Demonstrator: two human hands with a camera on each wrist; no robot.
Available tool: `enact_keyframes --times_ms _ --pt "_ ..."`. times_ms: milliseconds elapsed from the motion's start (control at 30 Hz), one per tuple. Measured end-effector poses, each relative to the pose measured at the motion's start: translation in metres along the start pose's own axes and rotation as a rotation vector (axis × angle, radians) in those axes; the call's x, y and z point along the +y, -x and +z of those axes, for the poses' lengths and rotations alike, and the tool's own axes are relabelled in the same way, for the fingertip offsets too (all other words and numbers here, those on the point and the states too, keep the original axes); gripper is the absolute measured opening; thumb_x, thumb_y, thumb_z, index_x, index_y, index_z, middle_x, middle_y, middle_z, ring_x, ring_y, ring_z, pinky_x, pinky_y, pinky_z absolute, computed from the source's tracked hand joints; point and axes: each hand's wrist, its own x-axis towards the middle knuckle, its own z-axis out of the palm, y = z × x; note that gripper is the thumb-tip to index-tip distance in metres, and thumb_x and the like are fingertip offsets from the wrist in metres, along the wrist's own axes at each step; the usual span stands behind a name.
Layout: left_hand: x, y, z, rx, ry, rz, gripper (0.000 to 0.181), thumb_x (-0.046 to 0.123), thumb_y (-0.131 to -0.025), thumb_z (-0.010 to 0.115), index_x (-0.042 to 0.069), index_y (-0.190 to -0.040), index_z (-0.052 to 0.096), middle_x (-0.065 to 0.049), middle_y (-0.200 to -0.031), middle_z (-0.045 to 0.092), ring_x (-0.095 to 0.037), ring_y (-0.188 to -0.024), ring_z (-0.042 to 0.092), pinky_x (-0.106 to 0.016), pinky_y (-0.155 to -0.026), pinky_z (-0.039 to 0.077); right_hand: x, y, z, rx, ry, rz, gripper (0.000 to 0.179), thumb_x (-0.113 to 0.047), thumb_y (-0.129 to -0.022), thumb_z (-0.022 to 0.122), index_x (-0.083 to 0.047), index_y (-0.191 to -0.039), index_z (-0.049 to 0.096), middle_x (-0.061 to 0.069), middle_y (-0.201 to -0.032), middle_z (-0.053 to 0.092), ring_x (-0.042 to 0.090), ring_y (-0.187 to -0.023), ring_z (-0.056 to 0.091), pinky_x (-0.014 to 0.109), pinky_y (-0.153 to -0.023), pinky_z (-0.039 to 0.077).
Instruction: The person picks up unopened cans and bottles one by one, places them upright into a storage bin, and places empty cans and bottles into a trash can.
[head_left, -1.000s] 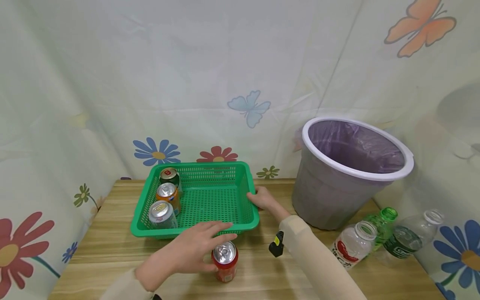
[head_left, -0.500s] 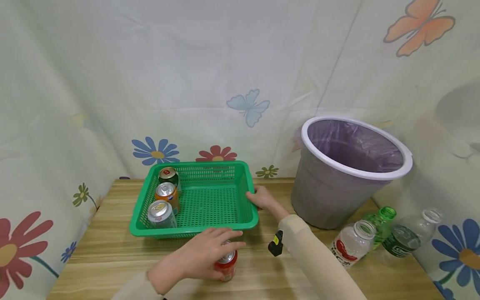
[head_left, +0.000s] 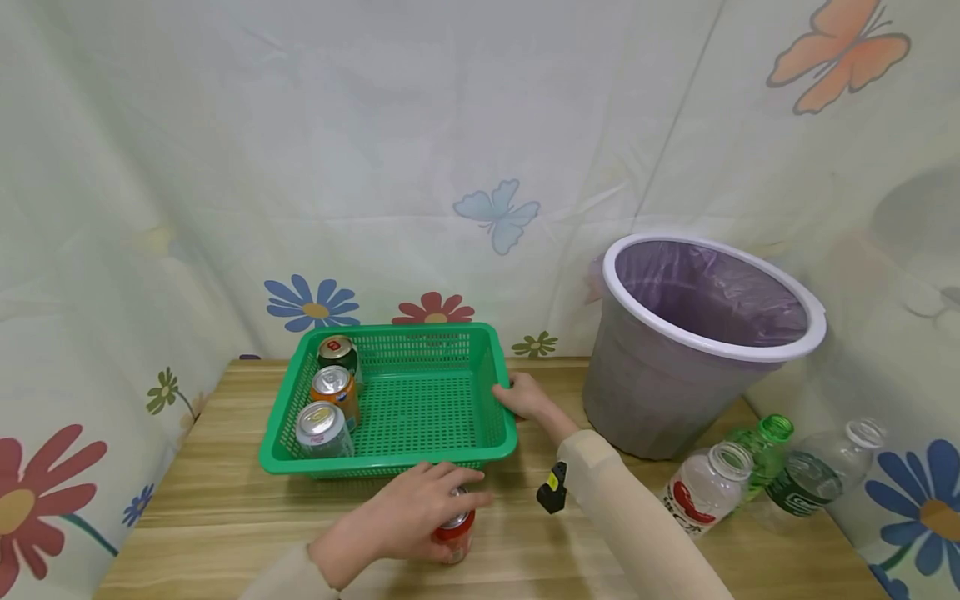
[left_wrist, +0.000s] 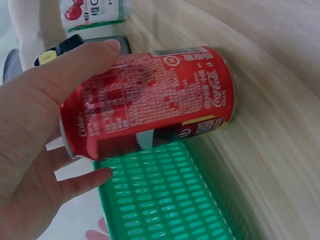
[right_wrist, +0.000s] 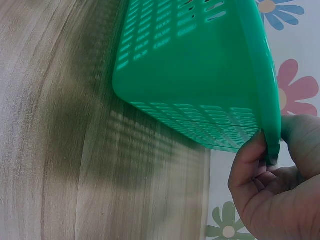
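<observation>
My left hand (head_left: 412, 512) is wrapped around the upper part of a red Coca-Cola can (head_left: 459, 540), which stands upright on the table before the basket. In the left wrist view the thumb lies along one side of the can (left_wrist: 155, 100), and the other fingers are partly hidden behind it. With thumb and fingers my right hand (head_left: 531, 398) pinches the right rim of a green plastic basket (head_left: 360, 465); the right wrist view shows this grip (right_wrist: 280, 185) closely. Along the basket's left side stand a silver can (head_left: 322, 432), an orange can (head_left: 337, 393) and a dark green can (head_left: 340, 357).
A grey waste bin (head_left: 645, 400) with a purple liner stands at the back right. Nearer, at the table's right, are a clear bottle with a red label (head_left: 708, 492), a green bottle (head_left: 767, 446) and a clear bottle with a green label (head_left: 817, 475). A flowered curtain (head_left: 390, 167) hangs behind.
My left hand has moved right and slightly down, from beside the red can to around it. The right hand keeps its hold on the basket's rim.
</observation>
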Motion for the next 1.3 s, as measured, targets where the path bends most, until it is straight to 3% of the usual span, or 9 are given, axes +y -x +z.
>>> enact_keyframes --times_ms 200,433,700,1067,1300 --pt "0.002 0.002 0.007 -0.013 -0.015 0.003 0.065 0.045 -0.075 0.070 0.028 -0.132 0.046 -0.002 -0.131 0.049 -0.021 -0.113 0.051 -0.038 -0.080 0.051 -0.001 0.000 0.000 -0.003 -0.003 0.004 0.031 -0.018 -0.093 0.049 0.006 -0.111 0.056 0.015 -0.085 0.064 0.014 -0.061 0.061 0.030 -0.054 0.053" --pt "0.003 0.002 0.010 0.017 -0.022 -0.002 0.057 0.042 -0.076 0.068 0.029 -0.128 0.049 -0.001 -0.127 0.051 -0.019 -0.109 0.053 -0.036 -0.078 0.051 0.001 0.000 0.001 0.001 -0.003 -0.004 0.031 -0.017 -0.092 0.048 0.006 -0.111 0.056 0.015 -0.085 0.064 0.014 -0.062 0.061 0.033 -0.055 0.054" --pt "0.003 0.000 0.009 -0.018 0.012 0.014 0.058 0.040 -0.072 0.075 0.024 -0.123 0.053 -0.002 -0.120 0.053 -0.017 -0.098 0.055 -0.025 -0.071 0.051 0.002 -0.001 0.001 0.000 -0.010 -0.001 0.030 -0.017 -0.093 0.049 0.005 -0.112 0.056 0.015 -0.086 0.064 0.014 -0.061 0.060 0.033 -0.056 0.054" --pt "0.003 -0.002 0.010 0.030 -0.056 0.027 0.044 0.041 -0.073 0.072 0.024 -0.111 0.058 0.002 -0.106 0.054 -0.013 -0.085 0.053 -0.019 -0.061 0.047 0.001 -0.003 0.001 0.000 -0.017 0.012 0.032 -0.017 -0.093 0.049 0.006 -0.114 0.055 0.015 -0.086 0.064 0.014 -0.061 0.061 0.032 -0.055 0.054" --pt "0.002 -0.002 0.014 0.096 -0.064 0.044 0.035 0.041 -0.076 0.068 0.023 -0.105 0.059 0.003 -0.101 0.055 -0.012 -0.079 0.051 -0.017 -0.057 0.045 0.001 -0.003 0.001 -0.006 -0.034 0.017 0.031 -0.018 -0.093 0.048 0.005 -0.113 0.055 0.019 -0.091 0.064 0.021 -0.068 0.065 0.035 -0.059 0.055"
